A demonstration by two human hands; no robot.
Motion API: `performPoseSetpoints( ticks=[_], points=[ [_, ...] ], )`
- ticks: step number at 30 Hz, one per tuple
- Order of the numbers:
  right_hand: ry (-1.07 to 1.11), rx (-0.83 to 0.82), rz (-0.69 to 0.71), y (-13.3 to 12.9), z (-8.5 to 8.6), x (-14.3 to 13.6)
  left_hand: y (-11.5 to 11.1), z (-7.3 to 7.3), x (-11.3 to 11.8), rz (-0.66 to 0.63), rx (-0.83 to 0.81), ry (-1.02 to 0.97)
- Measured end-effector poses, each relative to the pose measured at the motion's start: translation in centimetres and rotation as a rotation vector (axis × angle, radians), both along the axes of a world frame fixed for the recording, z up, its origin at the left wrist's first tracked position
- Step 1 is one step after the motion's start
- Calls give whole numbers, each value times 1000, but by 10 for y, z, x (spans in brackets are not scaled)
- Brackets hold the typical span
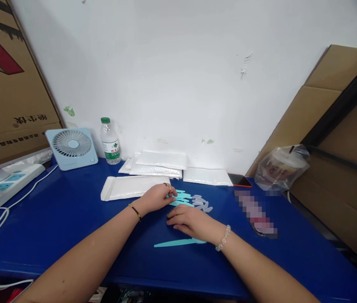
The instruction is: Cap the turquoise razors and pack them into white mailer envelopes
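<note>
My left hand [157, 198] bends its fingers at small teal strips [183, 196]; whether it grips one, I cannot tell. My right hand [194, 221], loosely open, is between those strips and a longer teal stick [173, 243]. Translucent pieces [201, 203] lie beyond it; past my left, white padded mailers [121, 187], a bottle [110, 143] and a fan [72, 145].

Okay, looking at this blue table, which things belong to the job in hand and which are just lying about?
Probably in the job, judging by position:
small teal pieces, at the left hand
pale pieces, beside them
long teal stick, near the right hand
white packets, perhaps

Seemingly just lying about:
fan
bottle
phone
bagged drink
power strip
</note>
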State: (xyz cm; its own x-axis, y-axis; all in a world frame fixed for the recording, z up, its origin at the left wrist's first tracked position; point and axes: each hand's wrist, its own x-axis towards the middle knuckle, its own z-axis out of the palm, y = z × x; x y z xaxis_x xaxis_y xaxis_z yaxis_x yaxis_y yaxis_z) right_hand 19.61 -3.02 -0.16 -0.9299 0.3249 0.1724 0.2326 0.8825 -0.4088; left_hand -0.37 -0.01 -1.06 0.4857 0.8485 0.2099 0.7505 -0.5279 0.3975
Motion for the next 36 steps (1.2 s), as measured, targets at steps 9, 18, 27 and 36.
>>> performPoseSetpoints(
  ticks=[9, 18, 27, 36],
  points=[
    [39, -41, -214, 7, 13, 22, 0, 2, 0, 14, 12, 10],
    [-168, -130, -161, 3, 18, 33, -5, 16, -6, 63, -28, -133],
    [160, -394, -356, 19, 6, 27, -24, 17, 15, -208, -169, 4],
    [245, -499, -383, 27, 12, 44, -21, 24, 7, -84, -121, -4]
  ],
)
